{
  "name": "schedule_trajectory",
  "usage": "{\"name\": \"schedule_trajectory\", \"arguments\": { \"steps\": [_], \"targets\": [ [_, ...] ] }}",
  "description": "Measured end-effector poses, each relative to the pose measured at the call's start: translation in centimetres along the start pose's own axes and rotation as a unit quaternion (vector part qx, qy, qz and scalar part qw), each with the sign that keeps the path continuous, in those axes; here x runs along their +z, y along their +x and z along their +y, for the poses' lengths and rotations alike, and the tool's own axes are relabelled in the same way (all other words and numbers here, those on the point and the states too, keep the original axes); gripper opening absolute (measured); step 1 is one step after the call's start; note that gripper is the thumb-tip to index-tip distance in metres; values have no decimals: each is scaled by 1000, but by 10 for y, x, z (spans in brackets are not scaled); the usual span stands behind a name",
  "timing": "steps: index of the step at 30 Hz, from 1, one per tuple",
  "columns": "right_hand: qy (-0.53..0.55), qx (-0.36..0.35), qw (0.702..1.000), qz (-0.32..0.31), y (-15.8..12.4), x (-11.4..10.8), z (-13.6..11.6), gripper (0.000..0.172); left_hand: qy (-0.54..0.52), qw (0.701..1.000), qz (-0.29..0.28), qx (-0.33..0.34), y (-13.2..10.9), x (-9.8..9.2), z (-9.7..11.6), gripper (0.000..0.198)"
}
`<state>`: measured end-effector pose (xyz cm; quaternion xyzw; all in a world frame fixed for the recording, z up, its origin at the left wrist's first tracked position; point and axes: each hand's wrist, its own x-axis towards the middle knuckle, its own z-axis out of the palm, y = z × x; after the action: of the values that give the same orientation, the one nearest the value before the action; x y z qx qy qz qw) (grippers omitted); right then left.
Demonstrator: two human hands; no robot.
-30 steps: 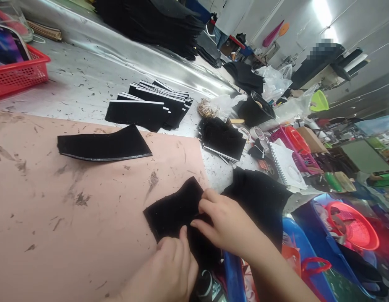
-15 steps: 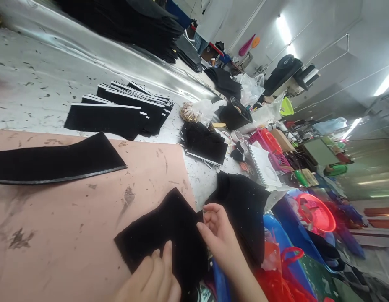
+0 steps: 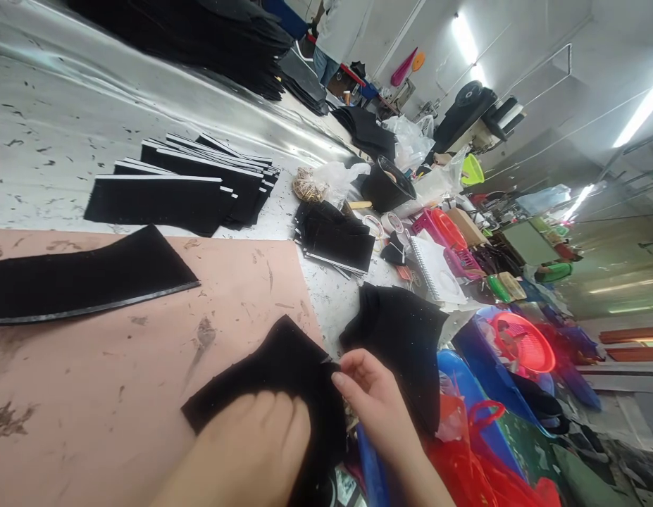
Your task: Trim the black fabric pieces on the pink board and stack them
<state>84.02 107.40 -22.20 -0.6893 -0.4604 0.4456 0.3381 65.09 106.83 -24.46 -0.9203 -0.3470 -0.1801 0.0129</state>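
A black fabric piece (image 3: 289,348) lies partly on the pink board, its near part bent and lifted. My left hand (image 3: 257,436) is on top of it, slightly blurred, knuckles up and fingers curled down into the cloth; the fingertips are hidden. At the fabric's right edge, my right hand (image 3: 373,394) pinches a turned-up part between thumb and fingers. Beyond that hand is a stack of black fabric pieces (image 3: 400,345). To the left, a long black strip (image 3: 94,274) with a shiny grey edge rests on the board.
The pink board (image 3: 146,366) covers the near table. Behind it lie white-edged black pieces (image 3: 162,197) and a smaller pile (image 3: 337,243). A spiral notebook (image 3: 434,271), a blue tub (image 3: 458,373) and a red plastic bag (image 3: 489,465) stand on the right. A person (image 3: 339,32) is far back.
My left hand has moved up and right over the fabric, its fingers now curled down. The right thumb and fingers have come together at the fabric's edge, which is now bent up.
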Motion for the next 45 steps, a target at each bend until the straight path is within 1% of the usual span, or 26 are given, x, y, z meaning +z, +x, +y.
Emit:
{"name": "schedule_trajectory", "arguments": {
  "steps": [2,4,5,6,7,8,9,10,12,14,16,19,23,27,32,36,41,43,45],
  "targets": [
    [12,-38,999,-25,-4,-2,-2,15,-15,999,-39,-3,11,2,-6,31],
    [59,-65,992,-85,-7,-5,-3,16,-20,996,-88,8,20,5,-11,38],
    [95,-64,987,-113,-8,-6,-3,19,-23,993,-115,11,23,6,-13,39],
    [131,-53,982,-128,-8,-6,-1,22,-28,990,-135,10,26,7,-14,40],
    [157,-32,979,-123,-8,-6,1,25,-33,988,-149,10,27,7,-15,39],
    [168,-11,981,-98,-6,-4,4,27,-38,986,-160,10,28,6,-15,37],
    [165,8,984,-59,-4,-2,7,27,-40,985,-166,11,29,5,-16,34],
    [150,19,988,-15,-2,1,10,27,-42,985,-168,13,29,4,-16,31],
    [111,18,992,62,1,7,13,27,-38,986,-163,22,28,2,-16,23],
    [78,4,992,97,3,12,13,26,-32,988,-150,28,27,2,-17,18],
    [47,1,994,98,3,14,10,24,-28,989,-139,29,26,3,-17,16],
    [13,4,997,73,4,13,5,21,-30,989,-140,29,26,3,-17,17],
    [13,19,999,34,8,9,1,19,-41,986,-163,26,27,-2,-18,19],
    [9,30,999,-10,10,6,-4,17,-44,985,-167,23,29,-8,-18,20],
    [-40,-1,999,8,9,6,-8,14,-37,985,-166,25,28,-11,-19,19],
    [-65,-2,998,9,8,6,-7,13,-35,982,-179,39,28,-10,-18,19],
    [-103,-18,994,18,9,7,-6,12,-23,988,-152,34,28,-3,-18,20],
    [-136,-29,990,18,8,7,-7,10,-18,989,-142,35,27,0,-18,20],
    [-199,-69,977,34,5,9,-6,6,-14,990,-132,36,25,0,-17,23]
  ]
}}
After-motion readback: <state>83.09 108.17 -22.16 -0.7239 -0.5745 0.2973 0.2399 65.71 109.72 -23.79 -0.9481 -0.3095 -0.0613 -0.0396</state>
